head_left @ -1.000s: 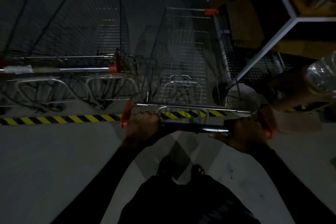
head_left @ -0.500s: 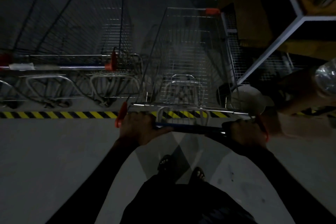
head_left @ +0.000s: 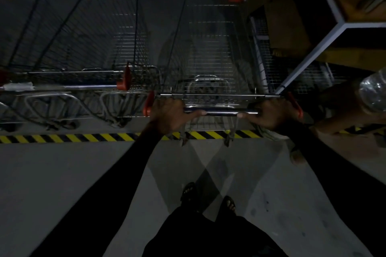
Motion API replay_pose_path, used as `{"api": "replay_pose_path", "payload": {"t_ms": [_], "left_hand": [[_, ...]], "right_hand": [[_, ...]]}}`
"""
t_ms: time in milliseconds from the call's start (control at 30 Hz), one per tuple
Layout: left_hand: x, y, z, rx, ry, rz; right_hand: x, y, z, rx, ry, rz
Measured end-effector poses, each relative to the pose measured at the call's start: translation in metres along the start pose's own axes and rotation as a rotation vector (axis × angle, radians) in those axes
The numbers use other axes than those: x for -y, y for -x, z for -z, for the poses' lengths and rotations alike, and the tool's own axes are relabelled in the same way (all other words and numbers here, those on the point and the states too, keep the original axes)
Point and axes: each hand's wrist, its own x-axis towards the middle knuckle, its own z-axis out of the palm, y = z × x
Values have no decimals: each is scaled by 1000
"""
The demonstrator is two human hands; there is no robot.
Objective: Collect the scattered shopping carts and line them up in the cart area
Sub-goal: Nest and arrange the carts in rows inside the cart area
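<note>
Silver wire shopping cart point(head_left: 211, 48), both hands — left hand point(head_left: 170, 113), right hand point(head_left: 269, 113) — clenched on its handlebar, sits past the yellow-black floor stripe point(head_left: 62, 138) beside parked wire carts point(head_left: 83, 48), seemingly nearly aligned.

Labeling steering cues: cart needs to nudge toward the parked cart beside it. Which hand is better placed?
Left, probably. The left hand grips the handle bar at the end nearest the parked cart. The right hand grips the far end, beside the shelf frame.
</note>
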Motion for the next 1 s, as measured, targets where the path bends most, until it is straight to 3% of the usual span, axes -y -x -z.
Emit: {"api": "replay_pose_path", "payload": {"t_ms": [200, 333, 500, 667, 767, 1000], "left_hand": [[18, -24, -4, 28, 127, 63], [34, -38, 3, 82, 193, 61], [49, -60, 7, 121, 181, 95], [58, -77, 10, 138, 236, 107], [60, -82, 14, 124, 140, 88], [69, -85, 13, 160, 139, 82]], "right_hand": [[24, -14, 31, -37, 99, 114], [31, -36, 31, -92, 17, 14], [44, -53, 39, -26, -19, 11], [46, -75, 38, -38, 68, -64], [44, -83, 37, -3, 56, -77], [57, -77, 46, -113, 35, 66]]}}
